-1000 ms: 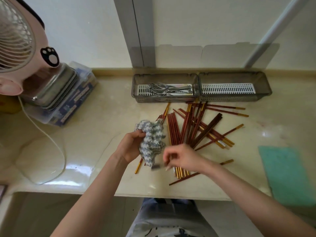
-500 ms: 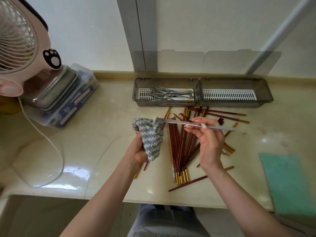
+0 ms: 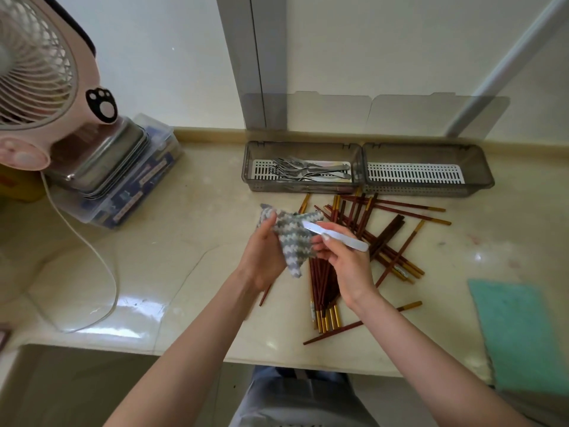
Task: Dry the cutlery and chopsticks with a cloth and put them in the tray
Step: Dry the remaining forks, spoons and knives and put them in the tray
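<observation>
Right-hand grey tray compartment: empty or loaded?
Empty. The right-hand grey tray compartment shows only its bare white slotted insert; the metal forks lie in the left compartment.

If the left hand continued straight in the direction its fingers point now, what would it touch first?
Probably the left tray, where the forks lie. The left hand, gripping the cloth, points up and away across bare counter; height is unclear.
</observation>
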Demonstrator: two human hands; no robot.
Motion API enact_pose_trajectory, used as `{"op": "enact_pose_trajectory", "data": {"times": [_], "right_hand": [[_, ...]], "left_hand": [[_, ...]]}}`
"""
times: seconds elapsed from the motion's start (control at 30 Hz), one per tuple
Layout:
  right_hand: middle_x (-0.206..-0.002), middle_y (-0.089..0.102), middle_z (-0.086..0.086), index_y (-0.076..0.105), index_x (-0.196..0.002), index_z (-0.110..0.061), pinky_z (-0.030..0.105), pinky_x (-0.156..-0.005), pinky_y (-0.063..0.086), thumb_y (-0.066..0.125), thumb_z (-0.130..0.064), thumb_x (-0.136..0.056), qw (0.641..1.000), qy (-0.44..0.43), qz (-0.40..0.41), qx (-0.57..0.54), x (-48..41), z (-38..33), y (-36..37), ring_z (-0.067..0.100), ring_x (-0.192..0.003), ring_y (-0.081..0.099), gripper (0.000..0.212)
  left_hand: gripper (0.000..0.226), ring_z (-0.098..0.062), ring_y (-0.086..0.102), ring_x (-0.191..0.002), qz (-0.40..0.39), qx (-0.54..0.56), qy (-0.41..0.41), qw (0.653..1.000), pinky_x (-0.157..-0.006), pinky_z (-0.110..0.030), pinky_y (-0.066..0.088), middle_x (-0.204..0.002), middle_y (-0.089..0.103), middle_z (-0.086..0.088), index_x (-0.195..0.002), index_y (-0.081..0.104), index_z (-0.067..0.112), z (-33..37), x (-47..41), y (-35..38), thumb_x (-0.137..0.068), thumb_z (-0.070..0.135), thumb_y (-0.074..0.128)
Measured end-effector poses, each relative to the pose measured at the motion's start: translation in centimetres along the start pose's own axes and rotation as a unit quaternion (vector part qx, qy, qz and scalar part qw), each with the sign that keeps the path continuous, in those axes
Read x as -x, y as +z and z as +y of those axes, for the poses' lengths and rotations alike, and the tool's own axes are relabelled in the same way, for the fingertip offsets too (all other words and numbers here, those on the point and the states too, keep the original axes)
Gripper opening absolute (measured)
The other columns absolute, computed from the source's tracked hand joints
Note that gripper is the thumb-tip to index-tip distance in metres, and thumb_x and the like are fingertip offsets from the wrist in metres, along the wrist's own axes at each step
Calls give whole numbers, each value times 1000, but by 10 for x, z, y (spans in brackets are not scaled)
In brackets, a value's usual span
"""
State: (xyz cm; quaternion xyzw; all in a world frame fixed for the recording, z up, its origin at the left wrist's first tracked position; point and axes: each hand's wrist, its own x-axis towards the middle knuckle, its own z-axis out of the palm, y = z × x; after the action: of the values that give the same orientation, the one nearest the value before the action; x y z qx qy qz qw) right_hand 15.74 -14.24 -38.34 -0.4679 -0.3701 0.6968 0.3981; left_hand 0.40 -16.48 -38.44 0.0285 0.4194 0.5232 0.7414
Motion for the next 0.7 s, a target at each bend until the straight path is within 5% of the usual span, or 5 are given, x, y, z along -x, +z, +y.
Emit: {"op": "enact_pose_trajectory", "data": {"times": [0.17,0.4,0.6,0.7], "right_hand": [[-94,71,10,66,-107,-12,27,-75,49,50,-3,-92,1000,11,-4,-19,2,-2,2,11,-75,61,24],[-105,66,1,68,-115,-26,27,-74,49,42,-14,-97,998,29,-59,17,9,5,7,12,-80,55,34],[-78,63,13,65,-117,-11,27,-60,51,51,-5,-92,996,57,-62,-12,14,2,-1,18,-65,59,29],[-64,63,14,63,-112,0,26,-48,50,55,-1,-91,994,69,-59,62,14,-2,-7,19,-51,59,23]], "left_hand": [[36,-27,60,-89,12,3,22,1000,-78,-38,49,-100,64,-15,-108,54,3,-1,1,0,-90,17,26],[19,-25,69,-75,74,-82,62,992,-66,-33,58,-91,69,-17,-100,62,1,1,-4,1,-94,15,50],[19,-30,68,-79,178,-128,89,972,-77,-41,57,-88,70,-18,-86,67,-1,8,-15,-3,-75,14,74],[14,-25,70,-67,206,-138,100,964,-66,-36,59,-76,71,-14,-81,66,-1,14,-17,-4,-74,9,74]]}}
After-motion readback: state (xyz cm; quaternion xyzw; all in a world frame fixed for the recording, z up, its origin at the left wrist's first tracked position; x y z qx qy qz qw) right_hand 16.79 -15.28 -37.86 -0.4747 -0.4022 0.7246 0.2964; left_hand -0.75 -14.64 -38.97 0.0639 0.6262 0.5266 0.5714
